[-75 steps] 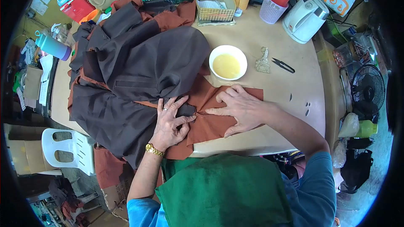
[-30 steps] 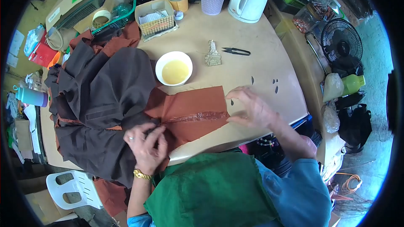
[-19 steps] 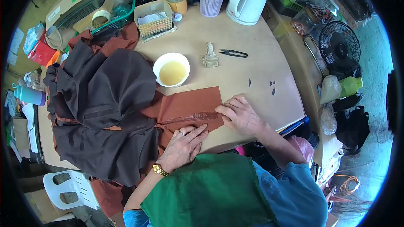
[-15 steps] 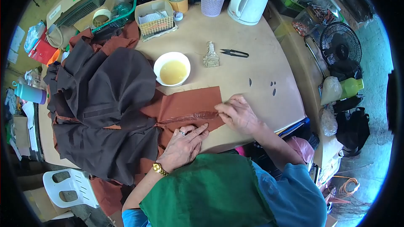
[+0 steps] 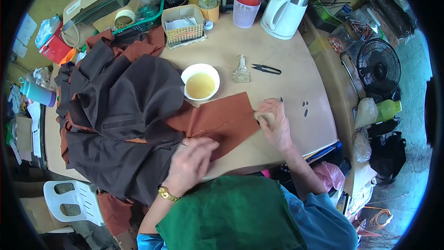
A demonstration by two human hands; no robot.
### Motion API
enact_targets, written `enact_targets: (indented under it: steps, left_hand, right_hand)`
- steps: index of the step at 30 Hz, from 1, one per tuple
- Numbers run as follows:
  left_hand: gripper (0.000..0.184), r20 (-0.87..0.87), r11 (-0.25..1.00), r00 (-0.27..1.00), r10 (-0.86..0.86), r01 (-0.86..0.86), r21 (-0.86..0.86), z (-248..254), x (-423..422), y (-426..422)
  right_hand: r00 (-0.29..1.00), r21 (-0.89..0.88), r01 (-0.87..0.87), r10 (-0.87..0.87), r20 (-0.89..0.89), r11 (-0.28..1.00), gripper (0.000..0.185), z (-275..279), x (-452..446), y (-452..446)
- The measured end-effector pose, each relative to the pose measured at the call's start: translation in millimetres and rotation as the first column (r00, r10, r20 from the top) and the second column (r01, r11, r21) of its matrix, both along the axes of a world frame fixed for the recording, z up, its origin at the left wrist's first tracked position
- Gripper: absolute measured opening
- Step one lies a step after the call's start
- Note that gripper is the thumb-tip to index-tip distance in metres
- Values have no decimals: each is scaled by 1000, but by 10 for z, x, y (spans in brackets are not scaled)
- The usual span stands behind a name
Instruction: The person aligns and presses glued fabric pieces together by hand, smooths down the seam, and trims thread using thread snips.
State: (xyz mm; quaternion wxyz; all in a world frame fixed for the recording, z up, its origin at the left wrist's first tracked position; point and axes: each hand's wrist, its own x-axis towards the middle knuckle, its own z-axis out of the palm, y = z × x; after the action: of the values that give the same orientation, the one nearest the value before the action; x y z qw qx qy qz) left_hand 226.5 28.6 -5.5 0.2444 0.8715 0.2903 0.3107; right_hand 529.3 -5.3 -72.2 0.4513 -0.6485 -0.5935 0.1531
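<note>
A rust-brown piece of cloth [image 5: 226,120] lies on the table, joined at its left to a heap of dark brown fabric [image 5: 134,88]. A seam line runs across the rust-brown piece. My right hand [image 5: 274,122] is closed at this cloth's right edge, thumb and fingers pinching it. Over its lower left part is my left hand [image 5: 192,159], smeared by motion, so its finger grip is unclear; a gold watch [image 5: 167,193] is on that wrist. A white bowl [image 5: 200,82] of yellowish liquid stands just behind the cloth.
Black thread snips [image 5: 266,69] lie beside a small wrapped beige object [image 5: 241,69]. At the back are a white kettle [image 5: 284,11], a lilac cup [image 5: 246,14] and a woven basket [image 5: 183,25]. A black fan [image 5: 378,65] stands to the right, a white chair [image 5: 74,202] at lower left.
My left hand has lifted from pressing flat on the cloth and shifted slightly left. The dark, wet-looking strip along the seam no longer shows. The whole view has shifted a little.
</note>
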Motion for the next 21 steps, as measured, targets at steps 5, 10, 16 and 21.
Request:
enact_targets:
  steps: [5, 10, 16, 21]
  left_hand:
    - [68, -292, 970, 926, 240, -218, 105, -134, -97, 199]
    - [96, -380, 953, 888, 261, -300, -45, -399, -338, 230]
    - [98, -308, 925, 920, 243, -315, -213, -356, -469, 234]
    - [21, 51, 879, 881, 470, -473, 64, -171, -340, 104]
  right_hand:
    - [917, 71, -275, 239, 320, 959, 51, 198, -489, -276]
    - [842, -168, -412, 445, 305, 895, 50, 115, -541, -309]
    - [811, -201, -424, 469, 350, 883, 57, 334, -475, -365]
    - [898, -143, -384, 405, 173, 912, 61, 503, -536, -157]
